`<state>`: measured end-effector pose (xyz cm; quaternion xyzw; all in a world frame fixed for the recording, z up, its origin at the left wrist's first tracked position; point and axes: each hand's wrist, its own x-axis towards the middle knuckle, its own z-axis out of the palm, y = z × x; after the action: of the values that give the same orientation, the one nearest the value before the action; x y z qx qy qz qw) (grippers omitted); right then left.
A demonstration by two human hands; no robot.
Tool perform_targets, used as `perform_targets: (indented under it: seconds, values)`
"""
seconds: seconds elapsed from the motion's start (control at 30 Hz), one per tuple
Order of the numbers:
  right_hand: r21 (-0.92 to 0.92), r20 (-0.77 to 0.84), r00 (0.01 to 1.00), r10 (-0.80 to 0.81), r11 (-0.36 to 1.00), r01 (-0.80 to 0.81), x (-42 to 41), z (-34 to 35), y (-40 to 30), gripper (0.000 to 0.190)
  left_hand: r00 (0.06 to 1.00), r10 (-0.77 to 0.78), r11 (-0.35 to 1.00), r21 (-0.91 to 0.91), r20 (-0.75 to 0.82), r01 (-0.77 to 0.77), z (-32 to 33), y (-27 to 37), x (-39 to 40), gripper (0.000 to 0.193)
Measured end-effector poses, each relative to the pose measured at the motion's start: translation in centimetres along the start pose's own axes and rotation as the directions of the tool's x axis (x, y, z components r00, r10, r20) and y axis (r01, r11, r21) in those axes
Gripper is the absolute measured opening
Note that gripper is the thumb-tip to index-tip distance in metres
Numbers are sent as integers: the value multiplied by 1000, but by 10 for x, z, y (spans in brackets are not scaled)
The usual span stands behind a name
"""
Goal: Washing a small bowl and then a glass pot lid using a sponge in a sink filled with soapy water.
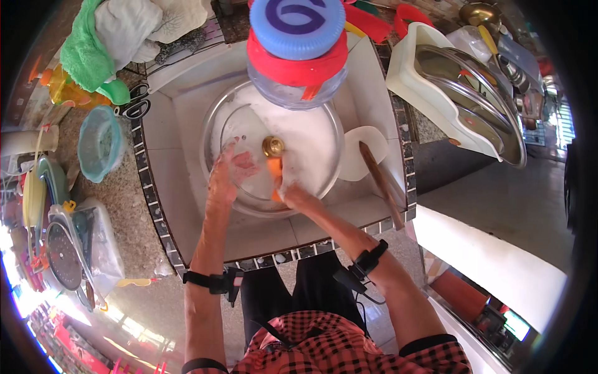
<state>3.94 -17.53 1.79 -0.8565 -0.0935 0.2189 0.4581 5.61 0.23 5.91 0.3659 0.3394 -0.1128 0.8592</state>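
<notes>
A wide round metal basin (334, 163) with soapy, foamy water sits in a tiled sink. Inside it a large clear lid with a brass-coloured knob (273, 146) lies partly under the suds. My right hand (290, 187) holds an orange sponge or cloth (274, 169) just below the knob, and foam covers part of the fingers. At the basin's left side my left hand (226, 170) is over the lid, its fingers partly hidden by suds; whether it grips the rim is unclear. A pinkish patch shows in the foam beside it.
A jar with a blue cap (299, 28) rises at the sink's far edge. A white ladle-like utensil (362, 156) with a wooden handle leans at the right. A white rack (444, 103) holds metal plates. Scissors (136, 102), a teal bowl (99, 144) and a green cloth (86, 51) lie left.
</notes>
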Motion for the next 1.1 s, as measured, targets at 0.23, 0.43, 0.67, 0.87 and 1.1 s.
perform_targets:
  seconds: [0.23,0.43,0.67,0.87,1.1]
  values:
    - [-379,121,984,129,922,-74,68,-11,110,36,989,105,990,85,103,-114,11,-3,1,58]
    - [-407,156,975,155,910,-80,70,-4,135,34,954,258,954,114,154,-277,5,11,-43,53]
    - [272,-80,997,-19,962,40,17,6,-4,20,931,360,921,140,53,-364,7,17,-67,60]
    - [58,-304,824,-478,854,517,-5,-10,-104,16,938,345,917,198,40,-346,18,5,-65,49]
    - [40,-230,828,-512,845,533,68,-36,-128,16,909,415,867,288,37,-407,8,13,-85,44]
